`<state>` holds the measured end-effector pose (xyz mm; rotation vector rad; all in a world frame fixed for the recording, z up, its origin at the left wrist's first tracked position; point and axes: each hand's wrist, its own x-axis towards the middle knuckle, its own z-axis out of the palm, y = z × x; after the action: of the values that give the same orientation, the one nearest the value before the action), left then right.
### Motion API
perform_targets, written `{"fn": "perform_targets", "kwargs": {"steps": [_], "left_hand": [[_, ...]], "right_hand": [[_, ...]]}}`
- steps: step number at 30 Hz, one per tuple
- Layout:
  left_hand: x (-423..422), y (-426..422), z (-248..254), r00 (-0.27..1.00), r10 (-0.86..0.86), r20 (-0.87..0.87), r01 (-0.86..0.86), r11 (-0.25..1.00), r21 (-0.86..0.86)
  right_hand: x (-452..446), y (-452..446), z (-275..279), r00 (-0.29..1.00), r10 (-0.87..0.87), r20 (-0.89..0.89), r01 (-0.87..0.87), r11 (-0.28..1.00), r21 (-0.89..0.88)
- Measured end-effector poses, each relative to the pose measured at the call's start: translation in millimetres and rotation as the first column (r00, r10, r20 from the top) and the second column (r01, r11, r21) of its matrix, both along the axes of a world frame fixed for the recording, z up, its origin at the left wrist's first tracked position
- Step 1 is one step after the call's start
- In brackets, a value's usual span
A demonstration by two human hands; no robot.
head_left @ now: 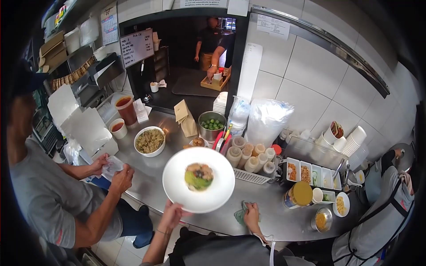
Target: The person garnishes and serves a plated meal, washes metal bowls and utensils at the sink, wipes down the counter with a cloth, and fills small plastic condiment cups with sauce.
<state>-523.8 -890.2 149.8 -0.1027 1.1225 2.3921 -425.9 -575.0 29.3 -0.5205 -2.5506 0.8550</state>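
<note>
My left hand point(174, 213) grips the near rim of a wide white plate point(217, 191), held up above the steel counter point(191, 224). Green food with pale pieces on top point(198, 177) sits in the plate's centre. To the right, my right hand point(251, 214) is closed on a green cloth point(240, 216) at the counter's front edge. Beyond the plate, a small dish of brown food point(197, 142) is partly hidden.
A co-worker at left holds clear plastic point(112, 166); another stands at right. A bowl of food point(149, 142), limes point(211, 124), squeeze bottles point(251, 164), a yellow-lidded jar point(298, 194) and ingredient trays point(305, 172) line the counter. People stand beyond the pass window.
</note>
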Motion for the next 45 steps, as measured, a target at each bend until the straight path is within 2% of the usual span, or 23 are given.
{"fn": "perform_targets", "kwargs": {"steps": [4, 8, 10, 14, 15, 16, 18, 20, 23, 26, 28, 30, 33, 36, 43, 45], "left_hand": [[-60, 18, 67, 0.987, 0.090, -0.132, -0.088, 0.996, 0.024], [-152, 37, 107, 0.969, 0.052, -0.243, -0.034, 0.996, 0.077], [-216, 44, 110, 0.972, -0.004, -0.233, 0.051, 0.980, 0.195], [-307, 74, 149, 0.940, -0.042, -0.339, 0.131, 0.960, 0.246], [-343, 75, 145, 0.939, -0.094, -0.331, 0.204, 0.927, 0.316], [-366, 87, 144, 0.933, -0.105, -0.343, 0.220, 0.923, 0.317], [-404, 94, 149, 0.915, 0.024, -0.403, 0.100, 0.954, 0.282], [-426, 102, 156, 0.907, 0.067, -0.416, 0.070, 0.950, 0.304], [-508, 111, 120, 0.957, 0.014, -0.289, 0.097, 0.926, 0.364], [-553, 119, 102, 0.958, 0.029, -0.284, 0.079, 0.930, 0.360], [-555, 128, 104, 0.969, 0.048, -0.244, 0.041, 0.937, 0.347], [-554, 135, 102, 0.949, 0.200, -0.245, -0.127, 0.950, 0.284], [-589, 141, 79, 0.962, 0.214, -0.168, -0.155, 0.938, 0.311], [-605, 140, 69, 0.959, 0.233, -0.164, -0.179, 0.941, 0.288], [-671, 132, 34, 0.968, 0.116, -0.224, -0.038, 0.945, 0.324], [-680, 128, 31, 0.984, 0.089, -0.151, -0.025, 0.924, 0.382]], "right_hand": [[-11, -14, -6, 0.999, 0.007, -0.051, -0.001, 0.992, 0.124], [-27, -27, -3, 0.992, -0.008, -0.123, 0.023, 0.992, 0.120], [-35, -31, -8, 0.991, -0.066, -0.114, 0.079, 0.991, 0.106], [-49, -39, -7, 0.979, -0.153, -0.134, 0.165, 0.982, 0.088], [-53, -39, -6, 0.975, -0.172, -0.141, 0.188, 0.976, 0.107], [-55, -38, -6, 0.971, -0.185, -0.154, 0.202, 0.973, 0.109], [-58, -38, -7, 0.966, -0.179, -0.184, 0.207, 0.967, 0.145], [-59, -39, -8, 0.961, -0.180, -0.211, 0.216, 0.964, 0.158], [-61, -41, -4, 0.958, -0.197, -0.207, 0.231, 0.960, 0.155], [-64, -43, 3, 0.956, -0.223, -0.190, 0.250, 0.959, 0.135], [-63, -42, 4, 0.962, -0.229, -0.151, 0.249, 0.960, 0.129], [-63, -42, 4, 0.959, -0.246, -0.143, 0.263, 0.958, 0.119], [-64, -43, 5, 0.956, -0.259, -0.140, 0.277, 0.953, 0.126], [-65, -44, 6, 0.954, -0.278, -0.109, 0.290, 0.950, 0.116], [-65, -42, 2, 0.951, -0.293, -0.096, 0.304, 0.945, 0.122], [-65, -41, -1, 0.952, -0.290, -0.093, 0.300, 0.947, 0.118]]}}
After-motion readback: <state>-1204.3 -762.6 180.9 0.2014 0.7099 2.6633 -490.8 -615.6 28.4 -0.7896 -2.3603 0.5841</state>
